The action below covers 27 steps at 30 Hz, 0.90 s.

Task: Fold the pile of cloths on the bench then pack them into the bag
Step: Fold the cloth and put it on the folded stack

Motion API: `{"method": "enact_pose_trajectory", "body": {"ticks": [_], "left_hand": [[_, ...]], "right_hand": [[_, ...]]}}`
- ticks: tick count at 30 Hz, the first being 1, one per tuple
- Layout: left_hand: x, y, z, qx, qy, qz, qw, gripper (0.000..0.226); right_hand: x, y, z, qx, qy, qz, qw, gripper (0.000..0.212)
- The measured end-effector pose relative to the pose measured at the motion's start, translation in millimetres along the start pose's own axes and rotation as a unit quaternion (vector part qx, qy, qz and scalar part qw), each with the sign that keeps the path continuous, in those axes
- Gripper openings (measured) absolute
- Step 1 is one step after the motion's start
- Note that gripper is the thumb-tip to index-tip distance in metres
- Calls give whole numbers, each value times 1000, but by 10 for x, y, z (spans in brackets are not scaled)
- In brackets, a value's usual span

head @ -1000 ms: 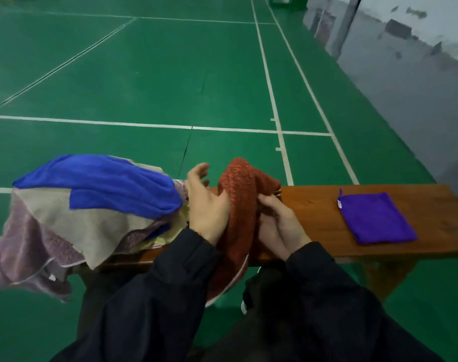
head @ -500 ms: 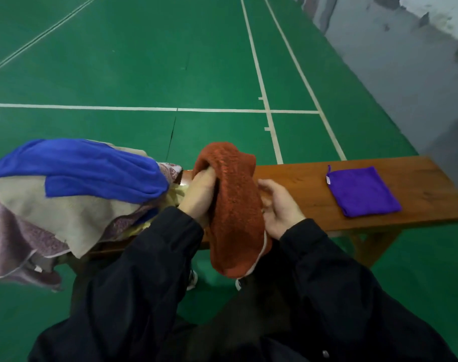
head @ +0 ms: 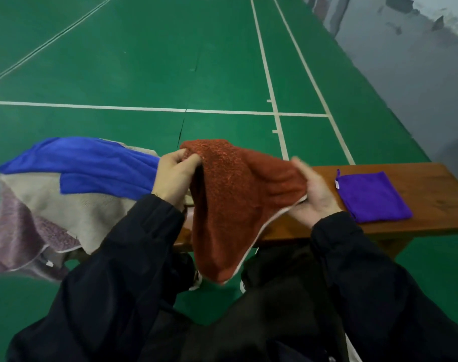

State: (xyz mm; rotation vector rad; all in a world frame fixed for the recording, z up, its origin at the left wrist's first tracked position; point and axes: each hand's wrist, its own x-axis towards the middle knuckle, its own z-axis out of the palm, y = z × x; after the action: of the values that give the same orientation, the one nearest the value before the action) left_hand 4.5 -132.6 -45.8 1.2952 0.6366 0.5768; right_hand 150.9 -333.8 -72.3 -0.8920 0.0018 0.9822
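Head view: both hands raised over brown wooden counter [head: 418, 184], rust-red terry cloth with pale edging [head: 230, 199] stretched between them. Left hand [head: 174, 176] pinches cloth's upper corner, fingers curled. Right hand [head: 314, 194] grips opposite edge, palm up. Cloth's lower corner hangs below counter edge. Pile of unfolded cloths, blue, beige, mauve [head: 73, 189], just left of left hand. Folded purple square cloth [head: 371, 195] flat on counter, right of right hand. Green court floor [head: 144, 61] beyond.
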Motion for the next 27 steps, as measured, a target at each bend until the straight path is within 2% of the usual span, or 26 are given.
{"method": "enact_pose_trajectory", "body": {"ticks": [2, 4, 6, 7, 9, 10, 11, 14, 16, 18, 20, 22, 24, 27], "left_hand": [[5, 39, -54, -45, 12, 15, 999, 6], [21, 41, -87, -118, 1, 11, 993, 8], [24, 12, -113, -200, -30, -39, 979, 19], [13, -6, -118, -232, -47, -72, 969, 26], [-33, -17, -115, -279, -89, -114, 949, 31], [-69, -14, -95, -296, -113, -125, 940, 32], [-100, -13, -63, -308, -133, -131, 933, 36], [-153, 2, 41, -329, -152, -150, 920, 51], [-168, 40, 100, -339, -147, -159, 915, 53], [-161, 61, 156, -357, -140, -176, 907, 55], [-159, 86, 203, -377, -131, -186, 898, 59], [-165, 130, 229, -384, -121, -194, 895, 54], [-146, 148, 208, -386, -114, -186, 896, 37], [-94, 143, 69, -371, -64, -165, 912, 39]], "right_hand": [[-5, -147, -62, 76, 21, -53, 995, 41], [2, -102, -101, 7, 37, -15, 999, 35], [-14, -3, -124, -95, 34, 43, 994, 19], [-13, -1, -139, -89, 30, 29, 995, 10], [-36, -60, -134, 61, 35, -44, 997, 5], [-42, -56, -124, 100, 47, -58, 992, 8], [-28, 4, -141, 70, 75, -38, 994, 14], [20, 544, -213, -140, 134, 119, 974, 53], [25, 872, -159, -172, 124, 159, 964, 70], [41, 1065, -75, -180, 76, 167, 966, 73], [61, 1154, 48, -134, 32, 145, 980, 68], [141, 1163, 89, -100, 23, 92, 991, 57], [205, 1084, 73, -65, 46, 41, 996, 47], [192, 773, 10, -18, 118, -28, 992, 43]]}}
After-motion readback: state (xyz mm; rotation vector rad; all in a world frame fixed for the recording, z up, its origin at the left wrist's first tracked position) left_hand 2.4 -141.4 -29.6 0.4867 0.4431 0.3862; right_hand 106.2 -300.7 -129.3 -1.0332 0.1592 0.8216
